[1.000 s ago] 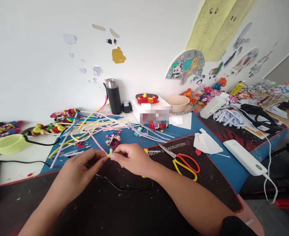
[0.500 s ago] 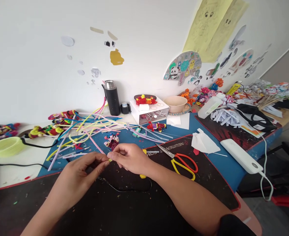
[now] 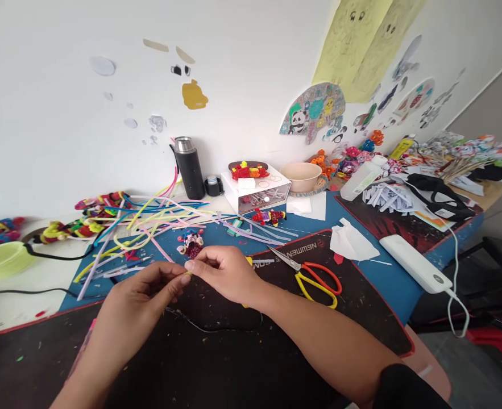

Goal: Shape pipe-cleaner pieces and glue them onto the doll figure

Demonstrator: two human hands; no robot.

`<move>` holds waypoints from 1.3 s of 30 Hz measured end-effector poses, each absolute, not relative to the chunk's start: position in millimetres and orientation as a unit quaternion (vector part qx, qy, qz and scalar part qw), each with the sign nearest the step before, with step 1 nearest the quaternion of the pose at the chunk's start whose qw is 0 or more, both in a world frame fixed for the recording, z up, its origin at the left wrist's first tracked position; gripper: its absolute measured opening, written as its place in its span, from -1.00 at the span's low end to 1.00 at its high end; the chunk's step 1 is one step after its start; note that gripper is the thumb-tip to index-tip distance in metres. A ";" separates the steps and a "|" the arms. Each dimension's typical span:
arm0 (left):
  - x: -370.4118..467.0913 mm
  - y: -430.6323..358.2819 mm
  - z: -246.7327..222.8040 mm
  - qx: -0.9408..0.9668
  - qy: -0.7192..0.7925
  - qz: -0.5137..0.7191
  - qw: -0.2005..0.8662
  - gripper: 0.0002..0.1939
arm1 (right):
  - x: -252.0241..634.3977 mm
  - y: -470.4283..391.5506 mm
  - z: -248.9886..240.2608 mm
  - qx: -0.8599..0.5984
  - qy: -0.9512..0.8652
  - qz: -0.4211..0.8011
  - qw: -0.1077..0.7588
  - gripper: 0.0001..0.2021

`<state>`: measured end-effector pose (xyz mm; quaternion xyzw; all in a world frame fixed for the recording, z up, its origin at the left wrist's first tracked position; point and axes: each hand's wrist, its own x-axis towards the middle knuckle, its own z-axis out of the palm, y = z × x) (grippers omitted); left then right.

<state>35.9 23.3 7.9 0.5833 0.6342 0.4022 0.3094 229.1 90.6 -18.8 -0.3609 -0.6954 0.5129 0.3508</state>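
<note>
My left hand [image 3: 144, 301] and my right hand [image 3: 227, 275] meet fingertip to fingertip over the dark mat [image 3: 216, 363]. Both are closed in a pinch on a small yellow piece [image 3: 189, 274], which looks like pipe cleaner; the fingers cover most of it. Just beyond the fingertips sits a small pipe-cleaner figure [image 3: 191, 244] with a dark red, sparkly part. Scissors [image 3: 306, 275] with one red and one yellow handle lie to the right of my right hand. Part of a yellow object [image 3: 249, 260] shows behind the right wrist.
Loose pipe cleaners [image 3: 157, 218] spread across the back left. A black flask [image 3: 190, 170], a white drawer box [image 3: 257, 190] and a beige bowl [image 3: 301, 177] stand along the wall. At right lie crumpled tissue [image 3: 351, 241] and a white power strip [image 3: 415, 264] with its cord.
The view has shifted slightly, so the background sits a little further left. Both hands keep their pinch on the yellow piece, with only small finger movement.
</note>
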 end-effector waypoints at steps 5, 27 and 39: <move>34.6 24.2 12.1 0.569 0.643 0.401 0.320 -0.52 | 228.5 90.4 -17.8 -0.355 -0.686 0.537 0.339 -0.60; 33.3 21.9 0.4 0.682 0.603 0.385 0.149 -0.74 | 229.4 88.8 -16.4 -0.352 -0.615 0.637 0.303 -0.59; 33.5 22.5 4.4 0.664 0.618 0.401 0.129 -0.73 | 227.4 89.7 -18.5 -0.311 -0.581 0.682 0.318 -0.59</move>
